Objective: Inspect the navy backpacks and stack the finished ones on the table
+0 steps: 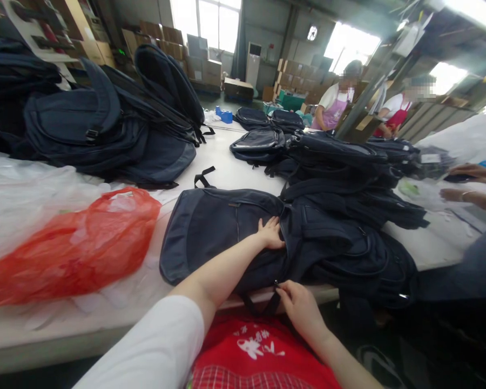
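While backpacks (210,227) crowd the white table (222,156), cardboard boxes (297,78) stand stacked beyond

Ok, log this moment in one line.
left hand: spread on dark backpack | right hand: pinching at dark backpack's near edge | left side: red plastic bag

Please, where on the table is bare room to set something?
Mainly a white tabletop strip beyond the navy fabric backpack under the left hand, between heaped navy backpacks leftward and dark backpacks rightward. Near left is crowded by crumpled red-orange plastic.
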Available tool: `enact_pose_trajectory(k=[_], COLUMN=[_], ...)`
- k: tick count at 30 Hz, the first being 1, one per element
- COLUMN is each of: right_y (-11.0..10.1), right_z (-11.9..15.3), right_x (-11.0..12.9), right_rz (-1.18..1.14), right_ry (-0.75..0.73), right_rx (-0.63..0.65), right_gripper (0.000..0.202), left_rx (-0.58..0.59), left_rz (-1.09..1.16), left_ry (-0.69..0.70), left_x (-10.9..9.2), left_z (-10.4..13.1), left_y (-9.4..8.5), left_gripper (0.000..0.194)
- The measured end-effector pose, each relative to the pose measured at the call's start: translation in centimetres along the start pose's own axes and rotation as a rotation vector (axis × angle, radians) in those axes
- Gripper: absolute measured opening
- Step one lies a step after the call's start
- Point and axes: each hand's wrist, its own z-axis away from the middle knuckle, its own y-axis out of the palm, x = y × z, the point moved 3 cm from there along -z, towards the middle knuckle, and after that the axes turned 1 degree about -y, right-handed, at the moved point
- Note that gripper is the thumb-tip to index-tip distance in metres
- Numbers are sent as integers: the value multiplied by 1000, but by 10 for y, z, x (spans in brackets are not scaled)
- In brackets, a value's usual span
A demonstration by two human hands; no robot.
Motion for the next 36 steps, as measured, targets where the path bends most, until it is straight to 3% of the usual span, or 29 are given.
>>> enact_pose_trajectory(k=[5,11,14,16,19,24,29,33,36], right_y=[29,25,25,27,26,25,54,73,79], right_z=[-4,-14,-16,-17,-16,-15,-21,-30,-30], right_x=[16,19,22,26,35,54,90,109,103], right_rz=[-200,-416,-548,-576,-488,-292,-278,-328,-414], right_ry=[-4,54,129,154,65,-129,-230,-247,-253], right_rx=[46,104,97,85,45,-46,111,140,283], right_gripper=[23,32,35,36,34,28,22,23,22], left_rx=[19,84,130,147,153,72,-52,-60,-56], left_rz=[-27,-110,-242,-303,-316,-285,-265,-245,-175], left_ry=[-36,70,100,130,219,271,299,272,230], left_x=[-8,-28,-33,-32,-26,-19,-29,-28,-16], left_z=[13,68,96,106,109,103,97,98,109], left_y=[-16,-52,-54,-50,-45,-64,-83,-76,-74], left_gripper=[86,76,68,51,31,35,35,35,34])
